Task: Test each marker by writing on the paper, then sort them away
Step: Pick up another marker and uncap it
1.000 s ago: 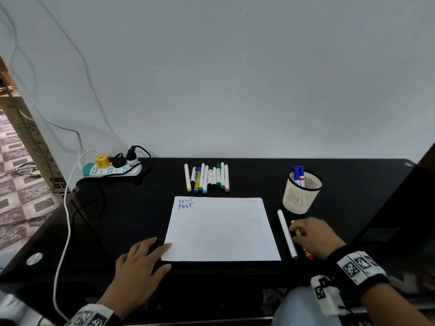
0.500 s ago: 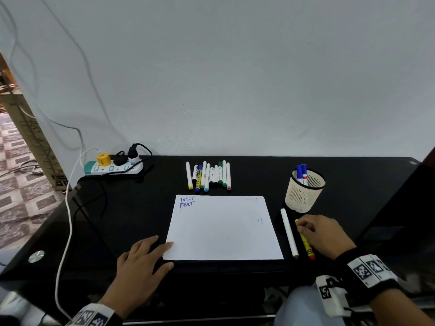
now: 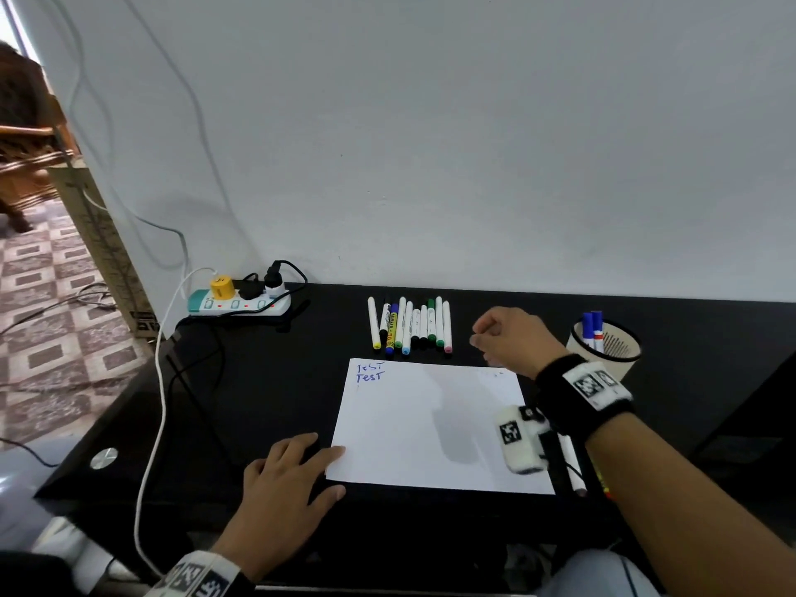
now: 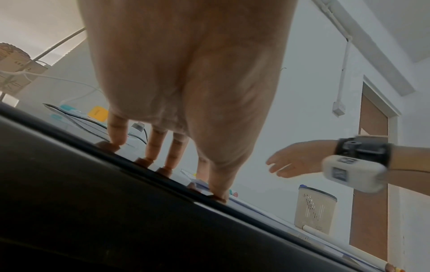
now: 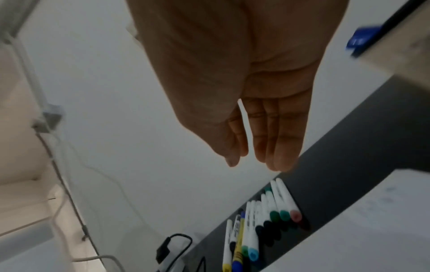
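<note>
A white paper (image 3: 430,424) with "TEST" written twice in blue lies mid-table. Behind it several capped markers (image 3: 409,325) lie in a row; the right wrist view shows the same markers (image 5: 263,220). My right hand (image 3: 478,338) hovers empty just right of that row with relaxed fingers (image 5: 274,147). My left hand (image 3: 331,471) lies flat, its fingertips on the paper's near left corner. A beige mesh cup (image 3: 603,351) at the right holds two blue markers. A white marker (image 3: 570,463) lies by the paper's right edge. My arm mostly hides a yellow one (image 3: 607,493) beside it.
A power strip (image 3: 239,301) with plugs and black cables sits at the far left. A white cable (image 3: 159,402) runs down the table's left edge. The white wall rises directly behind the black table (image 3: 258,402).
My right hand let go of the yellow marker beside the white one and rose forward and left, toward the marker row. The left hand has stayed on the paper's corner.
</note>
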